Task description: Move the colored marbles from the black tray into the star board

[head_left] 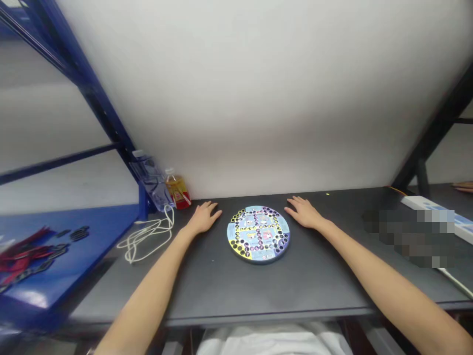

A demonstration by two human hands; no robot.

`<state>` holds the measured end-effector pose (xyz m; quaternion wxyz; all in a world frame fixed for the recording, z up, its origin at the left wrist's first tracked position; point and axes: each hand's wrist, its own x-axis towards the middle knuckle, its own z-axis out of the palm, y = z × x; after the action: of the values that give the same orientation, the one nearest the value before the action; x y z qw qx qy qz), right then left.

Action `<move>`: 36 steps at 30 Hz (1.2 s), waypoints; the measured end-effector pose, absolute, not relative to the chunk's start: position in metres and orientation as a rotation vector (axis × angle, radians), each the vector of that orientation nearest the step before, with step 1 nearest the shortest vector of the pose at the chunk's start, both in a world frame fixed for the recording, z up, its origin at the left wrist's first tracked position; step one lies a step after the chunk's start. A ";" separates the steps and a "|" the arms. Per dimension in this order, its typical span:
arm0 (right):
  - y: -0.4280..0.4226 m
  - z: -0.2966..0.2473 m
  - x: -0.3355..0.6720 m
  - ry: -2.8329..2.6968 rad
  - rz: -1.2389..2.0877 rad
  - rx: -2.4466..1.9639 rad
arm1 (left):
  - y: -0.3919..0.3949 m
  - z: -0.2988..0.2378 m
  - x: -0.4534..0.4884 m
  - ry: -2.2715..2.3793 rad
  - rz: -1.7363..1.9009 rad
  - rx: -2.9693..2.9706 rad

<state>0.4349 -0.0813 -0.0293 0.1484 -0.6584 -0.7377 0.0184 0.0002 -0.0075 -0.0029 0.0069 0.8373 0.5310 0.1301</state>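
A round, flat game board [258, 234] lies on the dark table between my hands, printed in light blue, yellow and purple with rings of dark round spots. To its left, my left hand [202, 217] rests palm down on the tabletop, fingers spread and holding nothing. My right hand [303, 212] lies flat to the right of the board, its fingers apart too. Neither hand touches the board.
Left of my left hand lies a loose white cable [151, 236]. Behind it stand a bottle of amber drink [178, 190] and a clear water bottle [153, 182]. A white box [439, 212] sits at right. Red and black items [27, 256] lie on a blue surface.
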 end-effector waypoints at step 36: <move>-0.083 -0.027 0.434 -2.119 0.070 -1.890 | -0.005 -0.006 -0.001 1.679 0.385 2.655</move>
<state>0.4339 -0.0830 -0.0270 0.1500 -0.6580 -0.7376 0.0243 -0.0012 -0.0052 -0.0056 -0.0115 0.8389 0.5304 0.1216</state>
